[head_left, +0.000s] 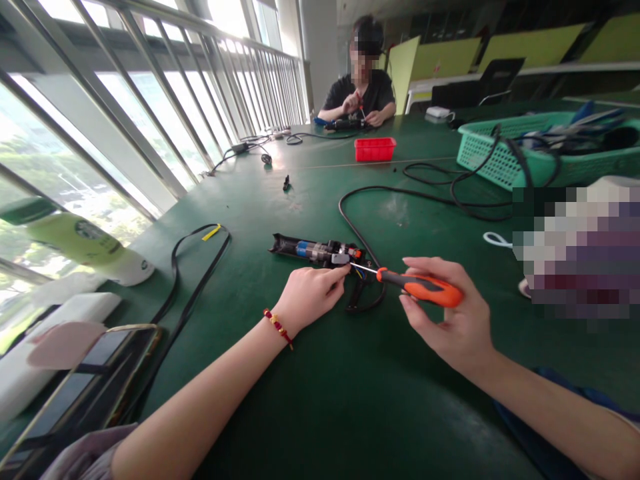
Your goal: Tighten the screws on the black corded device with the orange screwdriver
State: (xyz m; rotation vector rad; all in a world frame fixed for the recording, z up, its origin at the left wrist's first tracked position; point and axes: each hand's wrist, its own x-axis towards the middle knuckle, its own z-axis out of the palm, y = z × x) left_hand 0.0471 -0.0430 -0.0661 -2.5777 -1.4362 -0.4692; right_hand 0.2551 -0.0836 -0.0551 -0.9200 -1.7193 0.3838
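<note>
My right hand point(457, 310) grips a screwdriver point(434, 291) by its orange-and-black handle. The thin shaft points left, its tip meeting an opened power tool point(313, 250) by my left fingertips. On the tool I see a black half-shell, a blue-and-silver motor-like body, an orange part and coloured wires. My left hand point(313, 293), with a red beaded bracelet at the wrist, has its fingers closed against the tool's near side. Its fingers partly hide the tool. From the tool's right end, a black cord point(357, 190) loops across the green table point(320, 400).
Across the table a person point(357, 93) works on a similar tool. A red tray point(375, 150) and a green basket point(500, 157) stand farther back. A bottle point(85, 243), a phone point(75, 393) and a black strap point(193, 293) lie left; a small black part point(287, 183) lies beyond.
</note>
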